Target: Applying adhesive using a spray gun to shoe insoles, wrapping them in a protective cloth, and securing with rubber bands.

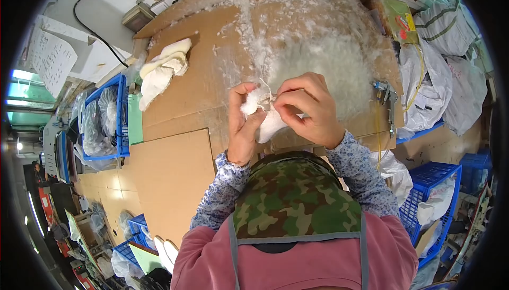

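Between my hands, above the cardboard work surface (199, 94), is a small white plush piece (271, 124), with a fluffy end at the left and a smoother part hanging below. My left hand (243, 128) is closed on its fluffy end, thumb in front. Close beside it, the fingers of my right hand (310, 107) are pinched together at the piece's upper edge; what sits in the fingertips is too small to make out. A thin white strand rises between the hands. Several white plush pieces (164, 72) lie stacked at the left.
Loose white stuffing (328, 72) covers the cardboard beyond my hands. An air gun (389, 102) with a yellow hose lies at the right, near white sacks (427, 83). Blue crates (123, 115) holding bagged goods stand left; another blue crate (428, 176) stands lower right.
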Demonstrator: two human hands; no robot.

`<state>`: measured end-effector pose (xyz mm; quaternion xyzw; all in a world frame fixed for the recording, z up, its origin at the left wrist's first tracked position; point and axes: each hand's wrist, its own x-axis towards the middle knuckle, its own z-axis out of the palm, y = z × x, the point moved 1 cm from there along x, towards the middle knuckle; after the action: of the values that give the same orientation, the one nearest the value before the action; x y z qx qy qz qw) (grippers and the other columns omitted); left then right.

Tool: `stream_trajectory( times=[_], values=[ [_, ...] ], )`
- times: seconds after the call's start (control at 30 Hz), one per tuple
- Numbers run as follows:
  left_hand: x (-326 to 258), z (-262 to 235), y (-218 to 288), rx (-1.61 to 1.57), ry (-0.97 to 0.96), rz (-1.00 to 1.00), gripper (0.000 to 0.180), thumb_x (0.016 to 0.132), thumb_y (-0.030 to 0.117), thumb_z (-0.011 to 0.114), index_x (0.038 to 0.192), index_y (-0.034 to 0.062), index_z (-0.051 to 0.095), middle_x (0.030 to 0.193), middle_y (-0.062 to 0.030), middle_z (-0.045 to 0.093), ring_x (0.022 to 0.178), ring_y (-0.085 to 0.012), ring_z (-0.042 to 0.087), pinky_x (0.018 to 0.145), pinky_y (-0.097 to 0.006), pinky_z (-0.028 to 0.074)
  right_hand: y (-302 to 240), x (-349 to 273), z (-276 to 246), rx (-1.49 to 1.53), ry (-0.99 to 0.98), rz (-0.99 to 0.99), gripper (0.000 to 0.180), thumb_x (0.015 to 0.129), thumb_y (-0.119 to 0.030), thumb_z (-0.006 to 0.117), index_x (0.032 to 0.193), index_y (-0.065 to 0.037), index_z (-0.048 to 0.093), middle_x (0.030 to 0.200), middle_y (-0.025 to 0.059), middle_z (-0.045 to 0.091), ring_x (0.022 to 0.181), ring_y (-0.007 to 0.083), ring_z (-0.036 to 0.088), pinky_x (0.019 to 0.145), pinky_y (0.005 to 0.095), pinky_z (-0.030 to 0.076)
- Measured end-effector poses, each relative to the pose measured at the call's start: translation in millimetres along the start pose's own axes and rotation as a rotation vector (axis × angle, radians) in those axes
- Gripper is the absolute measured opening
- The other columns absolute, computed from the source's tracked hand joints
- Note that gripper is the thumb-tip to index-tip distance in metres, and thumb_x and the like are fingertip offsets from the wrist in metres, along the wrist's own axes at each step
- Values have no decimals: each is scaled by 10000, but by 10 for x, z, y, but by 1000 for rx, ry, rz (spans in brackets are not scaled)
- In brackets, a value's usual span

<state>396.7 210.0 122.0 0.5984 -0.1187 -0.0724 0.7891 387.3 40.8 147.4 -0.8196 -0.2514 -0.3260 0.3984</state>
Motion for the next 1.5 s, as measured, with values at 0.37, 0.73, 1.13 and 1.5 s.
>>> stream_trajectory(
  times=[0.37,0.73,1.13,1.5],
  values=[
    [-44,-71,198,158,4,91,555,818,-12,560,1330,60,360,986,-27,441,911,-123,423,861,-250,358,17,166,160,15,-136,-62,290,621,-75,765,870,-166,648,928,-28,572,807,189,547,792,344,405],
    [-436,-544,293,165,228,-7,503,855,39,570,1316,12,374,1199,-97,454,1121,-183,404,969,-287,340,-98,408,729,279,-334,-181,241,646,-77,743,855,-114,628,814,-1,595,700,196,570,687,329,415],
    [-973,-317,230,-117,458,3,428,892,85,548,1299,50,421,1187,-63,497,1067,-148,496,938,-298,409,-247,326,812,414,-415,-354,202,651,-25,709,797,-104,594,771,4,577,678,205,564,683,334,426],
    [-1230,-212,320,-205,581,112,367,943,124,516,1292,65,421,1144,-72,556,1054,-150,538,925,-294,433,-515,415,664,576,-433,-345,247,665,-66,722,887,-112,624,883,50,599,821,212,580,775,341,453]
  ],
)
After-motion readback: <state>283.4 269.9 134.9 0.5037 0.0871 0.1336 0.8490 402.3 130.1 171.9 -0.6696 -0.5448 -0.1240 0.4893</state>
